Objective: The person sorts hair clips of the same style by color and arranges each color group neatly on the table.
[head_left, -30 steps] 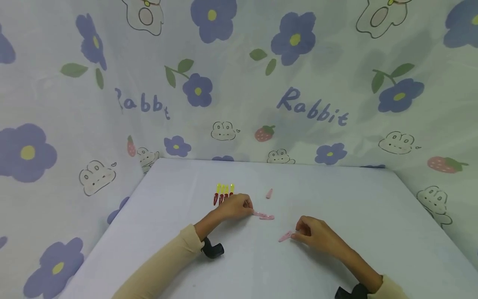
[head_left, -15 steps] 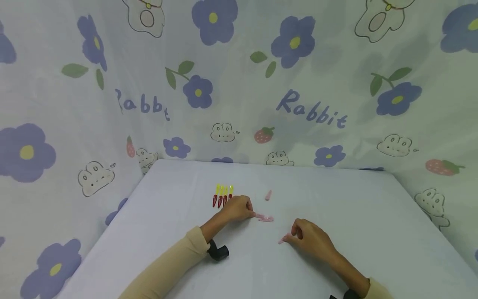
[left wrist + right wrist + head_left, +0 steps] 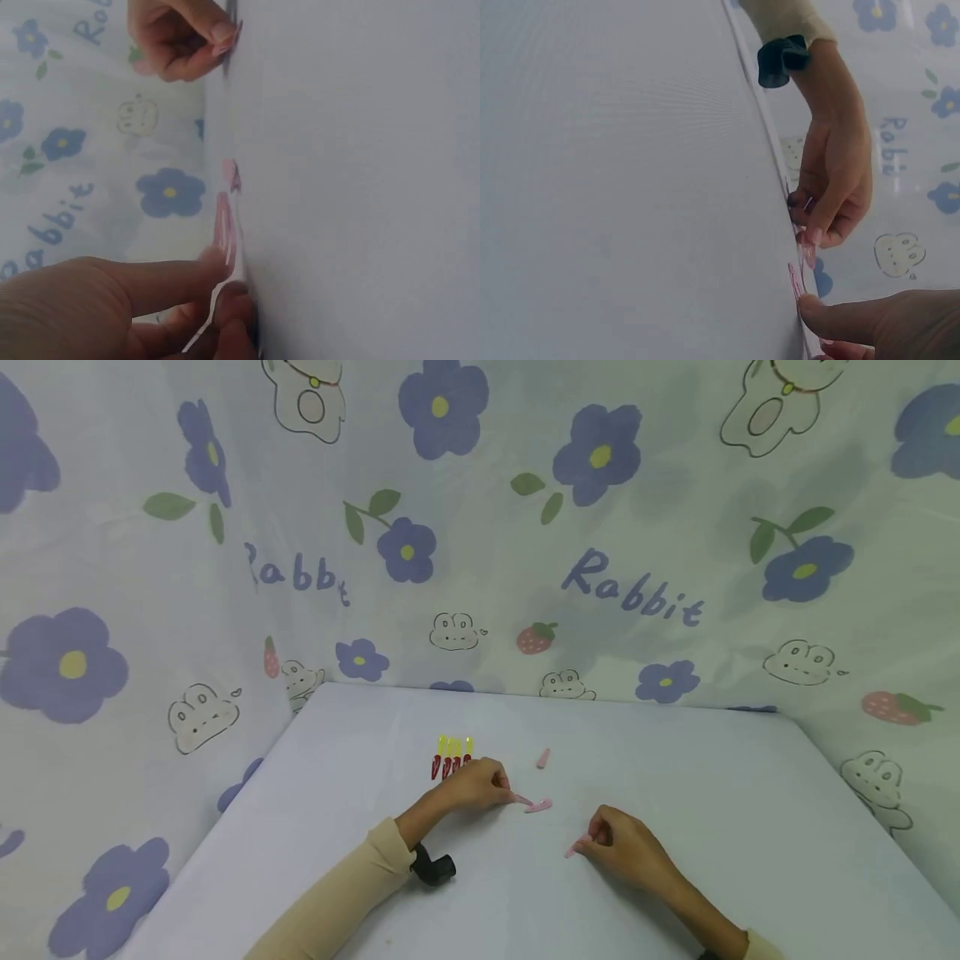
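My left hand [image 3: 474, 785] pinches a pink hair clip [image 3: 522, 799] by one end; in the left wrist view that clip [image 3: 223, 225] stands out from between thumb and finger. Beside its tip, another pink clip [image 3: 538, 806] lies on the white table [image 3: 480, 902]. My right hand [image 3: 628, 848] pinches a pink clip [image 3: 574, 846] between thumb and forefinger, lower and to the right. Part of this clip is hidden by the fingers. Farther back, a single pink clip [image 3: 543, 758] lies alone.
Several yellow clips [image 3: 450, 746] stand in a row above several red clips [image 3: 446, 767], just behind my left hand, which partly covers the red ones. A patterned cloth [image 3: 495, 560] hangs behind and to the left of the table.
The clip in my left hand has tilted, and the clip beside its tip has turned slightly. My right hand has shifted slightly left, its fingers covering more of its clip.
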Demonstrator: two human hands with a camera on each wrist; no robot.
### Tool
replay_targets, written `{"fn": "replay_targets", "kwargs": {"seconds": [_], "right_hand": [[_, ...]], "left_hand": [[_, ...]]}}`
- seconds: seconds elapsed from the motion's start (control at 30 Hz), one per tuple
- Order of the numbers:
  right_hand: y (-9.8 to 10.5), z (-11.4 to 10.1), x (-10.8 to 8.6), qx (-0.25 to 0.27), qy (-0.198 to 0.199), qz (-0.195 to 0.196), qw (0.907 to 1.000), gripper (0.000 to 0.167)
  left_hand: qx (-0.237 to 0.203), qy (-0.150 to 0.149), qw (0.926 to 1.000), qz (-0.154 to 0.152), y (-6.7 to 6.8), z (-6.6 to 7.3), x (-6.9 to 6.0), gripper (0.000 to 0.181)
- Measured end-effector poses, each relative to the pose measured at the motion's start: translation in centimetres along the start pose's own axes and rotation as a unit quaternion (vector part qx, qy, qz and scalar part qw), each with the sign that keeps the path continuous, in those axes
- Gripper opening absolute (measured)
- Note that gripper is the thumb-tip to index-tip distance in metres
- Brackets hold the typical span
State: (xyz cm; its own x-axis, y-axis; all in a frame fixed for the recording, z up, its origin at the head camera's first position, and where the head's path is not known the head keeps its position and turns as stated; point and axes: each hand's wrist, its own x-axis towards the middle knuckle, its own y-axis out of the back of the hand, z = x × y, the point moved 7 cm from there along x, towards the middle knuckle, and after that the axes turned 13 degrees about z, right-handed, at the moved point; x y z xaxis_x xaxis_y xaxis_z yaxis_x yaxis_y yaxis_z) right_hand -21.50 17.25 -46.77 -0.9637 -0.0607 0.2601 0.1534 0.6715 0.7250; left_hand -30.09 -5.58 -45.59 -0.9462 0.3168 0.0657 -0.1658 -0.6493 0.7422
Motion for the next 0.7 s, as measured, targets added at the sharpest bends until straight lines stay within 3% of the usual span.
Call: {"fn": "replay_targets", "kwargs": {"seconds": [0.1, 0.27, 0.4, 0.53, 0.7], "right_hand": [[0.0, 0.0, 0.0, 0.013, -0.003, 0.003, 0.9999, 0.026], [0.0, -0.1, 0.1, 0.031, -0.008, 0.004, 0.9995, 0.023], [-0.1, 0.1, 0.1, 0.046, -0.037, -0.004, 0.9983, 0.021], [0.0, 0.0, 0.3, 0.056, -0.049, -0.008, 0.9972, 0.017], [-0.3, -0.8, 1.0, 0.074, -0.028, -0.029, 0.9965, 0.013]], "left_hand": [[-0.032, 0.007, 0.9994, 0.006, 0.6, -0.3, 0.0, 0.012], [-0.051, 0.0, 0.9978, 0.044, 1.6, -0.8, 0.0, 0.007], [-0.077, -0.013, 0.9952, 0.059, 2.5, -1.1, -0.4, 0.006], [-0.083, -0.019, 0.9926, 0.087, 4.1, -1.5, -1.1, 0.008], [-0.068, 0.005, 0.9899, 0.124, 6.4, -2.5, -2.1, 0.016]]}}
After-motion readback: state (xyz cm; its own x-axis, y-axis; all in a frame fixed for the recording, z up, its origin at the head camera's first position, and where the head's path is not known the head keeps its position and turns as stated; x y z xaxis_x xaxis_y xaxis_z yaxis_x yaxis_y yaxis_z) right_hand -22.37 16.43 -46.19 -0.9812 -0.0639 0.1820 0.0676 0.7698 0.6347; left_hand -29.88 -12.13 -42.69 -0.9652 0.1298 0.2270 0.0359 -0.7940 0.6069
